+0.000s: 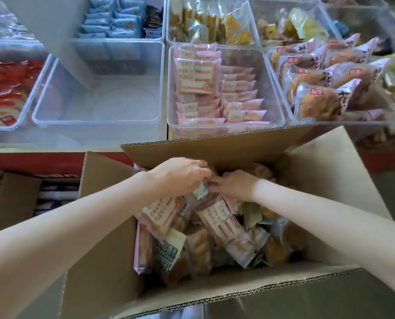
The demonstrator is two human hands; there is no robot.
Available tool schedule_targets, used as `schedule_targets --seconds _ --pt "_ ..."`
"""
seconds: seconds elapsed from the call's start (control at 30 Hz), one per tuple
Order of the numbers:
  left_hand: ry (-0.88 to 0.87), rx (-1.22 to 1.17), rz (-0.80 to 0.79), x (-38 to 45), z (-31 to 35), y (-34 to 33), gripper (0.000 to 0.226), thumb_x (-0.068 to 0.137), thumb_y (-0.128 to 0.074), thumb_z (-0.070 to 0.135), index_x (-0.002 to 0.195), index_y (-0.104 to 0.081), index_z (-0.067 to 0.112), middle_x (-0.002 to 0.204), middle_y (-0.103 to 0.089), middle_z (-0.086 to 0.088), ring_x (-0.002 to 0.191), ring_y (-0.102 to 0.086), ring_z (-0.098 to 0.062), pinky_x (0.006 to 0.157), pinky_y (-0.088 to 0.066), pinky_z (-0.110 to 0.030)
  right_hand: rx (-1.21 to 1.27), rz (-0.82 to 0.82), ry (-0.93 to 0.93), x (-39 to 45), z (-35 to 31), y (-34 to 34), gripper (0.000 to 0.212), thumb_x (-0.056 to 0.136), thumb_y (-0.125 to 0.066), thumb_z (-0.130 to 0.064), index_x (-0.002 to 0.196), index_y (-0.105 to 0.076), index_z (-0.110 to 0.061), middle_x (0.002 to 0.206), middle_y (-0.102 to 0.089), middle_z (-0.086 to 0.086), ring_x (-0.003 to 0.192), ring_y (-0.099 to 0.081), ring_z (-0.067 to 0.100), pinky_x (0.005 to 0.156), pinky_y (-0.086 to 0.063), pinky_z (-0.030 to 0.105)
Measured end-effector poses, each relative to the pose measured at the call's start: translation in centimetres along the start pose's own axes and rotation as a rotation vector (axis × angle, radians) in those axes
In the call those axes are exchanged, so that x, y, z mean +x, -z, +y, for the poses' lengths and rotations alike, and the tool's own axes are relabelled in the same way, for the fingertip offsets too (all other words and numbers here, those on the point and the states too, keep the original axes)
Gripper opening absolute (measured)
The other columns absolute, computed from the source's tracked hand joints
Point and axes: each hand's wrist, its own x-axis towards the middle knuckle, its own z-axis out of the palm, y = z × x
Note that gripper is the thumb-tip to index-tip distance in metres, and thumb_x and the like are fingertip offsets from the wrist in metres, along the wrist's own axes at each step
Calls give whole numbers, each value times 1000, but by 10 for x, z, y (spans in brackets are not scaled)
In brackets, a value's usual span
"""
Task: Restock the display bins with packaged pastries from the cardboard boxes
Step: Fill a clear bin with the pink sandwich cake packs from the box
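While both hands (180, 174) (234, 186) meet inside the cardboard box (214, 293), each grip seems closed on pink pastry packets (217, 217) just beneath.

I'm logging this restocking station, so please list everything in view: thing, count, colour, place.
cardboard box: one, brown, open, nearest, full of mixed packets
pink packets: many, pink, clear bin behind the box
empty bin: one, clear, left of the pink packets
bun packets: several, lilac and brown, right bin
red packets: several, far-left bin
blue packets: many, rear bin
yellow packets: several, rear middle bin
left hand, right hand: both in the box, gripping packets
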Motion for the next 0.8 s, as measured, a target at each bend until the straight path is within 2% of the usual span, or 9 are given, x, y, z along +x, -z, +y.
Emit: schedule_targets --seconds 0.13,0.2,0.3,0.43,0.5,0.57,0.67,0.73,0.8 --pt "140 -111 -176 12 5 17 32 91 -45 24 122 -53 19 113 -55 -3 101 -58 -28 84 -47 -37 55 -128 -67 -4 -1 23 41 96 -44 -16 138 -43 -16 138 -48 7 108 -56 30 76 -41 29" --pt "204 -247 -342 18 8 31 36 87 -56 31 120 -52 17 111 -61 -4 98 -60 -25 81 -49 -33 99 -40 -94 -16 3 47 32 87 -57 -18 119 -58 -14 117 -60 4 98 -60 25 68 -41 26" --pt "275 -499 -527 23 11 56 39 78 -70 41 102 -58 12 87 -69 1 74 -62 -17 69 -49 -27 365 135 -80 -51 12 100 22 78 -69 -30 96 -62 -19 85 -52 -9 85 -53 15 68 -41 26" --pt "269 -758 -290 24 -4 99 23 79 -72 29 69 -56 16 57 -56 14 55 -52 -2 53 -38 -15 695 304 -155 -91 27 164 24 81 -70 -36 92 -67 -15 80 -57 -5 72 -51 8 61 -40 19" --pt "278 -840 -232 22 -13 121 20 79 -71 29 73 -61 13 63 -58 11 57 -51 -4 51 -34 -15 947 385 -171 -101 36 177 26 87 -62 -39 85 -66 -14 64 -53 -7 55 -45 9 47 -35 20" --pt "286 -906 -220 21 -23 135 18 79 -71 28 88 -68 13 82 -67 3 73 -58 -10 60 -39 -18 1186 452 -156 -104 48 179 29 95 -48 -41 87 -61 -17 56 -54 -11 43 -34 8 39 -25 19" --pt "325 -923 -203 24 -37 145 24 75 -74 28 94 -69 15 99 -72 -1 93 -64 -23 85 -47 -37 1324 497 -180 -100 57 177 45 97 -36 -48 102 -61 -11 76 -63 -2 38 -32 5 36 -21 16" --pt "351 -955 -180 29 -43 148 18 79 -70 22 94 -67 13 95 -73 1 92 -67 -16 91 -49 -36 1309 522 -198 -93 59 180 39 93 -48 -42 111 -58 -8 83 -64 0 42 -45 3 38 -32 14" --pt "387 -1047 -82 33 -47 150 17 79 -68 19 94 -67 11 90 -73 1 85 -68 -11 87 -52 -30 1268 538 -235 -85 62 184 29 86 -65 -29 111 -56 -16 92 -67 -1 62 -62 4 49 -47 16"
